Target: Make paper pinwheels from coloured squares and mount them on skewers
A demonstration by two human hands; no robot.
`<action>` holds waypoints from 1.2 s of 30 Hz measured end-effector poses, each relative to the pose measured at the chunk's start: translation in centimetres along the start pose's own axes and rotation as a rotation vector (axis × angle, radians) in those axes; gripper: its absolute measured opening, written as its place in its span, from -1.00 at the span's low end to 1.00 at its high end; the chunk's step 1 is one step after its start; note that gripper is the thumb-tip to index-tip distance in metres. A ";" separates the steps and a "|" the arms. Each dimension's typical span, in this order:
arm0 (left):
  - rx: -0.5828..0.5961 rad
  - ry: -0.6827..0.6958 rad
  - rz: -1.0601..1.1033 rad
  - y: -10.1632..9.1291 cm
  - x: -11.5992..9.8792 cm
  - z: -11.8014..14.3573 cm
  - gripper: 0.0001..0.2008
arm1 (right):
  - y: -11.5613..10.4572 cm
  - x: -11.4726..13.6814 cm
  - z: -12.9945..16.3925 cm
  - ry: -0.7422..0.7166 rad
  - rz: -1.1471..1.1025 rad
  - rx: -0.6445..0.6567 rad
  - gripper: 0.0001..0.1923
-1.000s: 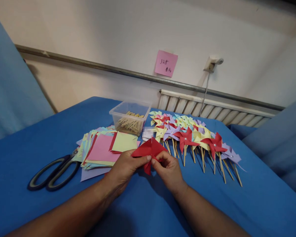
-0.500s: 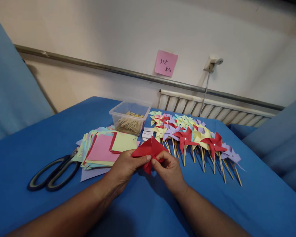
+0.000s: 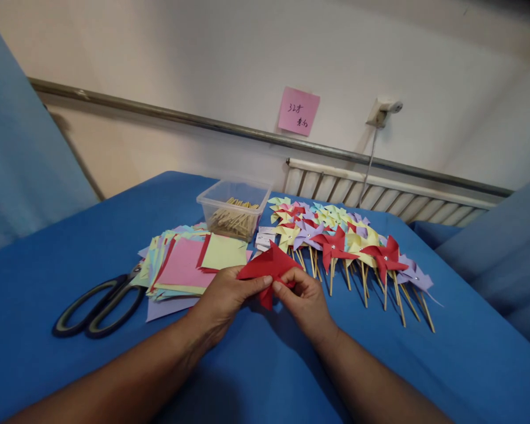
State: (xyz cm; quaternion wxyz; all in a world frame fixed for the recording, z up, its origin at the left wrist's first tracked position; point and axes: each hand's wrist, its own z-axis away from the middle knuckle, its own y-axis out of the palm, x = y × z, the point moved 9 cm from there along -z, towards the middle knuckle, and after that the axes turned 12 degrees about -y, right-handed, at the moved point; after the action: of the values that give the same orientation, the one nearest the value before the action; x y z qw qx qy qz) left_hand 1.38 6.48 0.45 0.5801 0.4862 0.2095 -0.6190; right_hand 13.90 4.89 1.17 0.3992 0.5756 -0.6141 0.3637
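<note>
A red paper pinwheel (image 3: pixel 268 265), its corners folded inward, is held above the blue table between both my hands. My left hand (image 3: pixel 229 291) is closed on its left side, thumb lying across the middle. On the other side my right hand (image 3: pixel 304 300) pinches the folds near the centre with thumb and fingers. No stick shows on this pinwheel; its underside is hidden. Just left of my left hand lies a pile of coloured paper squares (image 3: pixel 183 263), with black-handled scissors (image 3: pixel 99 307) partly under it. Small white boxes (image 3: pixel 265 237) sit behind the red paper.
A clear plastic box (image 3: pixel 233 211) of wooden sticks stands behind the paper pile. Finished pinwheels (image 3: pixel 333 246) on sticks lie in rows to the right. Beyond the blue table (image 3: pixel 128 206) are a radiator (image 3: pixel 331 187), a metal rail (image 3: pixel 203 122) and a pink note (image 3: pixel 299 111).
The top of the red paper has folded over slightly and its blades look more separate. Both hands keep nearly the same grip. The whole view has shifted a little.
</note>
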 end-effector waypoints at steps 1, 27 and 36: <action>0.004 0.000 -0.001 0.0 0.0 0.0 -0.71 | -0.1 0.1 0.0 -0.009 0.010 -0.003 -0.72; -0.005 -0.019 -0.001 0.1 0.3 -0.2 -0.70 | -0.1 -0.4 -0.1 -0.032 0.051 -0.003 -0.81; -0.087 0.074 -0.121 -0.9 -0.5 -0.3 -0.71 | -0.3 -0.3 0.0 -0.017 -0.090 -0.047 -0.82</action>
State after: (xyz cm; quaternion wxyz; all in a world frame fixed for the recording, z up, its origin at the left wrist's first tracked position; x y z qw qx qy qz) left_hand 0.64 7.19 0.45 0.5540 0.4694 0.2865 -0.6250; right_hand 14.21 4.93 0.92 0.4234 0.5962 -0.5991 0.3262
